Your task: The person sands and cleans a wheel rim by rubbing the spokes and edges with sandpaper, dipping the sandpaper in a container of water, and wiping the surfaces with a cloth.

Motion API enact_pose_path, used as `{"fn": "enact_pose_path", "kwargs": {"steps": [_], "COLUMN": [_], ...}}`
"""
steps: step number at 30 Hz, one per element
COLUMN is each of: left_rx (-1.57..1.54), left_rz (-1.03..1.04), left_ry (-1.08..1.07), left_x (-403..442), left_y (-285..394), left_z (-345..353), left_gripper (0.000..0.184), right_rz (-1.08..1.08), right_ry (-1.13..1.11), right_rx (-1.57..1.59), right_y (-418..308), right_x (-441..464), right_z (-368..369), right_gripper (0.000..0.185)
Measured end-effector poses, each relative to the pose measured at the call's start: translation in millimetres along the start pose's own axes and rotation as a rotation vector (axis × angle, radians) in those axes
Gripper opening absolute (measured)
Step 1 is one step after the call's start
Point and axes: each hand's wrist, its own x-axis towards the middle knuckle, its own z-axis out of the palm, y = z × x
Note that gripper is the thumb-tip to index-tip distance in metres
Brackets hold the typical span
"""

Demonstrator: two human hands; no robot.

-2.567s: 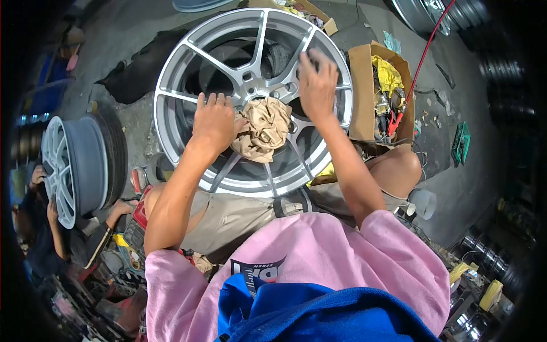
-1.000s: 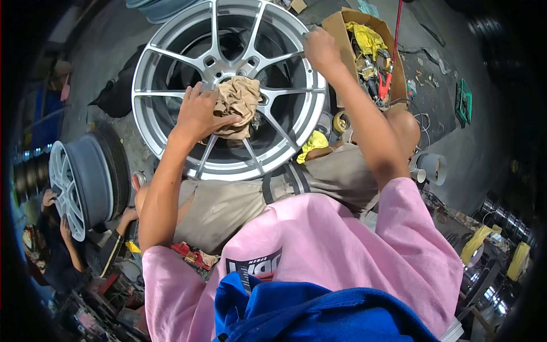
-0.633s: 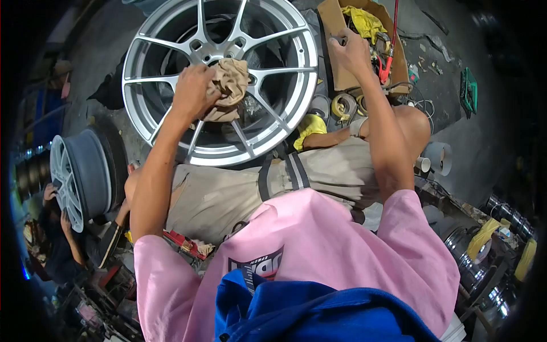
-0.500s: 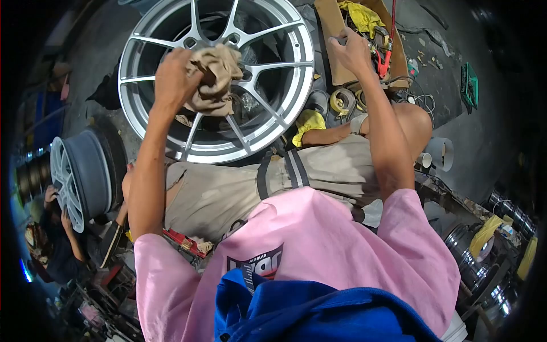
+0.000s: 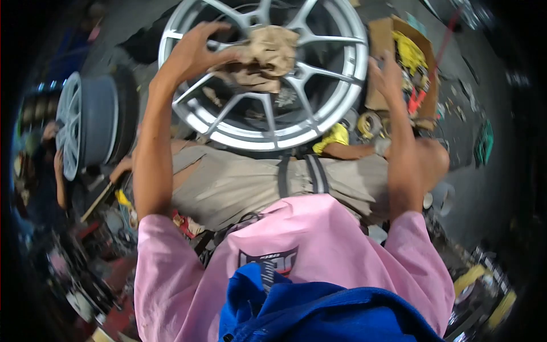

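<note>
A silver multi-spoke wheel rim [image 5: 266, 140] lies in front of my knees, face up. Over its hub and spokes is a crumpled tan rag [image 5: 272, 51]. My left hand [image 5: 194, 56] is just left of the rag, with thumb and fingers spread apart. The thumb tip reaches the rag's edge, and I cannot tell if they touch. My right hand [image 5: 388, 77] is at the right outer edge of the wheel rim, beside a cardboard box. Motion blurs its fingers, and whatever they may hold cannot be made out.
The cardboard box [image 5: 378, 68] holds a yellow cloth [image 5: 409, 52] and red-handled clamps. Tape rolls [image 5: 369, 124] and another yellow cloth [image 5: 336, 137] sit near my right knee. At left, a co-worker's hands [image 5: 58, 162] are on another wheel [image 5: 94, 122]. A green object [image 5: 484, 142] lies far right.
My left hand has opened away from the rag, which it was gripping. My right hand has come down from over the box to the wheel rim's edge. The view has shifted.
</note>
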Motion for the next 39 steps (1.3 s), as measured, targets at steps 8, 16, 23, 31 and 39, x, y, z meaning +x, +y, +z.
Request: {"fn": "enact_pose_path", "kwargs": {"steps": [8, 16, 23, 31, 39], "left_rx": [-0.271, 0.166, 0.06, 0.029, -0.057], "left_rz": [-0.428, -1.161, -1.369, -1.466, -1.648], "left_ry": [0.18, -0.065, -0.097, -0.036, 0.126], "left_x": [-98.5, -317.4, -339.8, -345.5, -375.8], "left_y": [-115.2, -250.0, -232.4, -217.7, -168.0], "left_z": [-94.3, 97.0, 181.5, 177.9, 145.9], "left_gripper": [0.052, 0.061, 0.059, 0.056, 0.054], "right_rz": [-0.073, -0.044, -0.161, 0.457, 0.6], "right_ry": [-0.025, -0.212, -0.027, -0.256, -0.398], "right_rx": [0.021, -0.08, -0.226, -0.138, -0.059], "right_y": [2.8, 1.6, 8.7, 116.7, 192.7], "right_x": [-7.0, 11.3, 71.9, -5.2, -151.9], "right_z": [21.4, 8.8, -125.4, -132.8, 19.3], "right_gripper": [0.04, 0.033, 0.028, 0.064, 0.055]}}
